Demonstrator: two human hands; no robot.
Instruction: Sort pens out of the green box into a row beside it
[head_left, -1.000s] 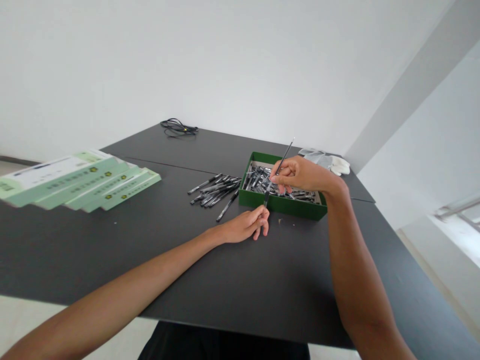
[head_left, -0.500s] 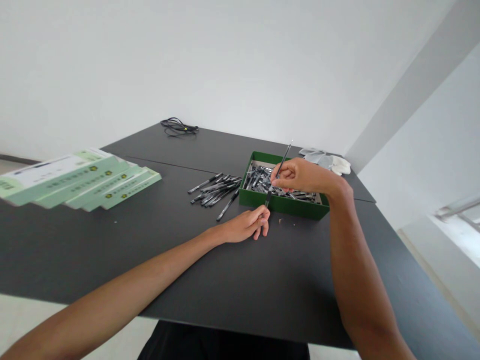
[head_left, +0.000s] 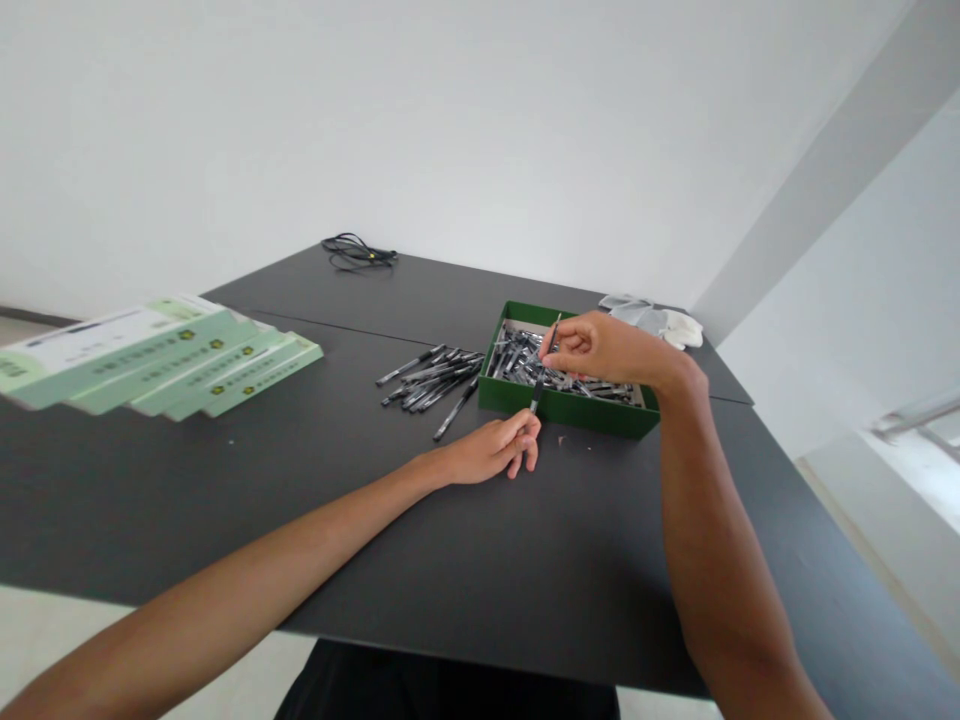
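My left hand (head_left: pixel 496 448) rests on the table with its fingers closed around the lower end of a black pen barrel (head_left: pixel 537 392). The barrel slants upward in front of the box. Above it, my right hand (head_left: pixel 589 348) pinches a thin dark pen refill (head_left: pixel 554 333), which is in line with the barrel's upper end; only a short piece sticks up past the fingers. Beneath my right hand is a green box (head_left: pixel 570 408) filled with many loose pen parts (head_left: pixel 517 355). Left of the box lies a pile of black-and-clear pens (head_left: pixel 435 378).
Stacked green-and-white boxes (head_left: pixel 165 355) are fanned out on the left of the dark table (head_left: pixel 360 540). A coiled black cable (head_left: pixel 358 252) lies at the back. White gloves (head_left: pixel 679 328) lie behind the green box on the right. Small scraps (head_left: pixel 562 440) are near my left hand.
The refill has moved down toward the barrel and now sticks up much less above my right fingers. Both hands have stayed nearly in place.
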